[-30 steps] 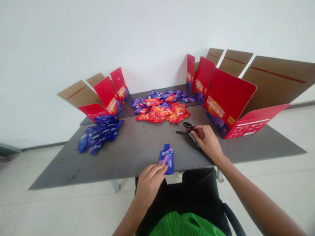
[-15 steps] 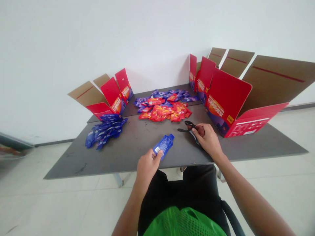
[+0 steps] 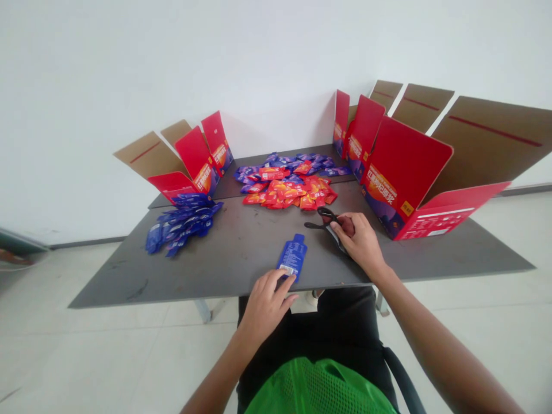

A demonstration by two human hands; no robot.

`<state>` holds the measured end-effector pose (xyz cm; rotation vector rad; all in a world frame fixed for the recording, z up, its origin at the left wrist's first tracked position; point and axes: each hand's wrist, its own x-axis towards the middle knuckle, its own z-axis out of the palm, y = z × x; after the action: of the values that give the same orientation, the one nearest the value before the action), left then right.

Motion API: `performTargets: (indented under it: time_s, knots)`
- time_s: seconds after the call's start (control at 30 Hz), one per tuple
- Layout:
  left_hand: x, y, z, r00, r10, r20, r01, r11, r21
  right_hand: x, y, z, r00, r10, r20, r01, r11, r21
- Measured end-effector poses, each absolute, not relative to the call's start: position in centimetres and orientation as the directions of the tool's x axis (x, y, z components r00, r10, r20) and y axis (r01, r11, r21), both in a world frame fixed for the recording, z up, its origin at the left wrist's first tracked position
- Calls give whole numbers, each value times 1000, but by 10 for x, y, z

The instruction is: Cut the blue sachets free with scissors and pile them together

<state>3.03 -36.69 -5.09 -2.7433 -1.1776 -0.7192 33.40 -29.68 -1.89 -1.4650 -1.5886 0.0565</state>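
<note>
Near the table's front edge lies a flat blue spouted pouch (image 3: 292,259), printed with white text and a barcode. The fingers of my left hand (image 3: 266,302) are apart, their tips touching the pouch's lower end. To the right, my right hand (image 3: 360,238) is wrapped round a dark handheld tool (image 3: 332,225) with black loops and a reddish-brown part; its exact kind is unclear. Beyond it lie a pile of red-orange sachets (image 3: 288,194) and purple sachets (image 3: 254,172). A stack of blue pouches (image 3: 183,224) fans out at the left.
Open red cartons with raised flaps line the grey table (image 3: 241,253): a large carton (image 3: 392,184) at the right with more behind it, and a smaller carton (image 3: 194,164) among those at the back left. A white wall (image 3: 276,75) stands behind.
My left hand has let the blue pouch down on the table and loosened its fingers; the pouch now points more straight away from me. My right hand still grips the dark tool.
</note>
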Motion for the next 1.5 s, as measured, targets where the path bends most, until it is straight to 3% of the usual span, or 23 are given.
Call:
performTargets:
  time_s: [0.1, 0.17, 0.23, 0.3, 0.43, 0.53, 0.63, 0.8, 1.03, 1.13, 1.3, 1.5]
  knots:
    - [29, -370, -63, 589, 648, 484, 685, -717, 126, 287, -309, -2, 11, 790, 613, 706, 428, -564]
    - [28, -372, -69, 569, 647, 509, 690, -711, 133, 251, -320, -1, -192, 759, 622, 670, 565, -482]
    - [28, -373, -72, 551, 650, 524, 697, -703, 138, 224, -325, -8, -432, 702, 566, 618, 687, -381]
    - [28, -373, -72, 545, 645, 535, 686, -710, 158, 216, -318, -20, -511, 681, 525, 614, 717, -332]
    - [30, -371, -69, 542, 623, 564, 638, -742, 206, 246, -272, -28, -366, 781, 507, 792, 547, -272]
    - [31, -370, -67, 523, 623, 581, 640, -738, 215, 264, -250, -15, -338, 787, 516, 845, 495, -203]
    - [33, -371, -67, 509, 634, 582, 643, -730, 233, 253, -266, -5, -321, 747, 582, 791, 549, -268]
    - [34, -373, -67, 486, 665, 567, 657, -706, 265, 227, -302, -22, -538, 660, 525, 629, 729, -272]
    - [35, -374, -70, 460, 670, 582, 639, -705, 308, 260, -242, -16, -404, 754, 518, 820, 549, -160]
    - [36, -373, -71, 449, 678, 581, 638, -699, 322, 246, -260, -7, -378, 716, 586, 767, 597, -235]
    - [36, -374, -71, 441, 704, 557, 655, -677, 337, 219, -301, -22, -562, 633, 533, 610, 752, -251]
    - [36, -373, -72, 439, 696, 568, 635, -688, 351, 256, -242, -26, -437, 744, 505, 795, 582, -170]
